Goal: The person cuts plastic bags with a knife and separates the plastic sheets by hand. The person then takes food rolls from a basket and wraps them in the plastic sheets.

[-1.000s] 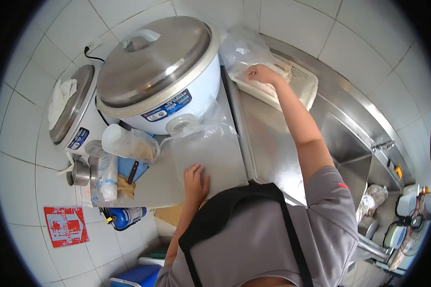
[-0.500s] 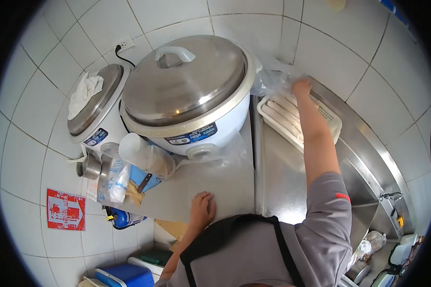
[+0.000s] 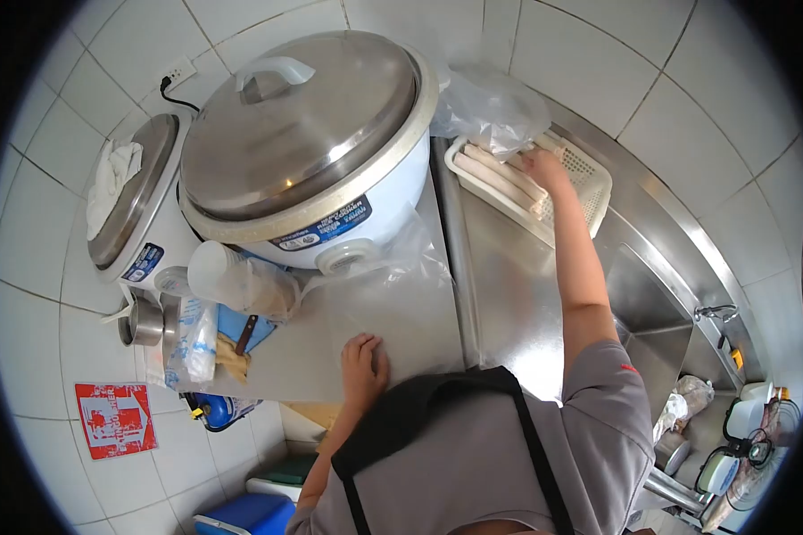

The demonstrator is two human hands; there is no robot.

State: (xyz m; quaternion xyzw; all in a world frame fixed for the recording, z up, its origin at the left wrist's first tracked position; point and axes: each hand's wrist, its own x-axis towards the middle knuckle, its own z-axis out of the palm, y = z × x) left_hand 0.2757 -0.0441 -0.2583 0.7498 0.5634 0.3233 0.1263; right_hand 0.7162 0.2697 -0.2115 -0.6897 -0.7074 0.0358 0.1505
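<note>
My right hand (image 3: 546,169) reaches down into a white perforated plastic basket (image 3: 595,192). Its fingers are closed around a pale, long roll, mostly hidden beneath them. Other pale rolls (image 3: 501,178) lie side by side at the basket's left. A crumpled clear plastic bag (image 3: 500,109) hangs over the basket's back edge, close to my fingers. On the metal counter, my left hand (image 3: 364,364) rests near the front edge, fingers loosely apart and nothing in them.
A large rice cooker (image 3: 303,134) with a metal lid stands at the back, a smaller cooker (image 3: 138,187) beside it. Stacked plastic cups (image 3: 241,281), a brown-handled knife (image 3: 247,334) and a metal pot (image 3: 141,323) sit at left. The sink (image 3: 647,290) is at right.
My right hand has come down from the plastic bag at the basket's back edge onto the rolls. The bag has spread over the basket's back edge. The view has shifted; my left hand stays on the counter.
</note>
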